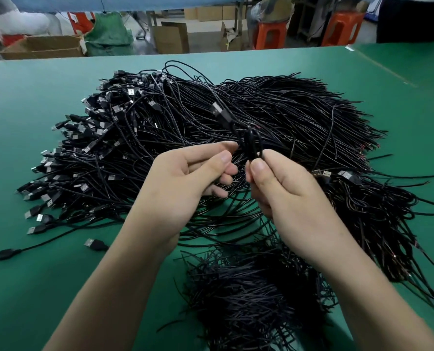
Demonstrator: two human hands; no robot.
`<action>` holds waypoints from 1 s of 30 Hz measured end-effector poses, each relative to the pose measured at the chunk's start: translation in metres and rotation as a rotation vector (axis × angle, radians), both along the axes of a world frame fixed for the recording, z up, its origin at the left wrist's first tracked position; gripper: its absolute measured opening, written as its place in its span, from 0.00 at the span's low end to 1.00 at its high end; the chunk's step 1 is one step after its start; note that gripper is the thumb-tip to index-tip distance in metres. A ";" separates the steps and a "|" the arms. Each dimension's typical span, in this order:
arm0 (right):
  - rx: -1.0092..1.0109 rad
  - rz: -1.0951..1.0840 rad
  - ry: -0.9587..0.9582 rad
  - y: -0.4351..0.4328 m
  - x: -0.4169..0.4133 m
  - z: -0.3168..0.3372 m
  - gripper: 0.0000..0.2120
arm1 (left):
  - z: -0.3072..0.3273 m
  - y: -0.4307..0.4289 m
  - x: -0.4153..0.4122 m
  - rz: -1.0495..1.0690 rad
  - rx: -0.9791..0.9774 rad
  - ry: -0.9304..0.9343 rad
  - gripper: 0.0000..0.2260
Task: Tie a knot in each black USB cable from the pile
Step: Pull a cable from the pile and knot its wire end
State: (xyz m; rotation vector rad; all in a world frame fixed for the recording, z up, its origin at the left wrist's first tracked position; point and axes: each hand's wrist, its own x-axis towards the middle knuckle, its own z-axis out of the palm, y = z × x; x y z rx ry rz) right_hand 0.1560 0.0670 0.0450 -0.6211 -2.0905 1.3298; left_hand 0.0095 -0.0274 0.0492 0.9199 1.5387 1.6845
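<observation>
**Both hands on one looped cable**

On the green table (33, 295) lies the pile (140, 133) of black cables, plugs fanned out to the left. Above it, the left hand (185, 178) pinches one cable (252, 145) between thumb and forefinger. The cable is coiled into small loops, its plug (219, 112) sticking up and left. The right hand (289, 196) pinches the loops' lower edge. A smaller heap (249, 295) lies nearer, between the forearms.
</observation>
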 end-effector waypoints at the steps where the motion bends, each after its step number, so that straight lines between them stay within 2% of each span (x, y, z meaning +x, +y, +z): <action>1: 0.005 -0.002 -0.001 -0.002 -0.001 -0.001 0.15 | 0.000 0.000 0.002 -0.028 0.010 -0.028 0.07; 7: 0.026 -0.041 0.007 -0.001 -0.002 0.000 0.16 | 0.001 0.001 0.005 -0.111 0.005 -0.099 0.09; 10: -0.011 -0.033 0.008 -0.001 -0.002 0.001 0.15 | 0.001 -0.001 0.000 -0.181 0.011 -0.110 0.07; 12: -0.124 0.002 0.037 -0.002 -0.001 0.003 0.16 | 0.001 -0.003 -0.004 -0.216 0.013 -0.091 0.09; 15: -0.443 0.127 0.146 -0.004 0.001 0.008 0.17 | -0.001 -0.003 -0.010 -0.201 -0.008 0.010 0.10; 18: -0.575 0.218 0.146 -0.007 0.003 0.012 0.15 | -0.005 -0.001 -0.009 -0.138 0.009 0.041 0.09; 23: -0.525 0.241 0.085 -0.007 0.006 0.014 0.16 | -0.008 0.001 -0.007 -0.156 0.071 0.032 0.04; 26: -0.475 0.239 0.038 -0.004 0.007 0.013 0.15 | -0.012 0.003 -0.007 -0.164 0.088 0.049 0.05; 30: -0.512 0.300 0.012 0.001 0.010 0.012 0.15 | -0.013 0.004 -0.005 -0.239 0.118 0.100 0.09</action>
